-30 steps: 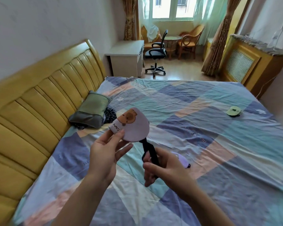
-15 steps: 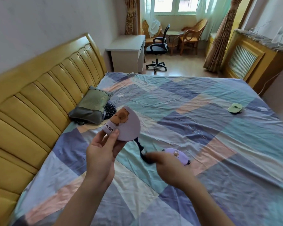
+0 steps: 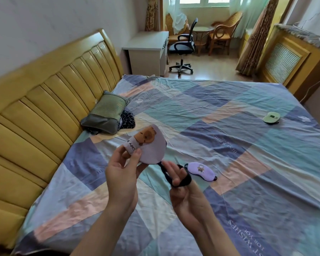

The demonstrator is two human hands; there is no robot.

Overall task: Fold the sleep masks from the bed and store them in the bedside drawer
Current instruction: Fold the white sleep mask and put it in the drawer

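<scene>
Folded sleep mask pinched in left hand, its black strap looped over right hand's spread fingers.

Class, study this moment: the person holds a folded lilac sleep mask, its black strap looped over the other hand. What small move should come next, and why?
Probably wind the black elastic strap around the folded lilac capybara sleep mask. The left hand pinches the mask folded, while the strap loops loose over the right hand fingers.
</scene>
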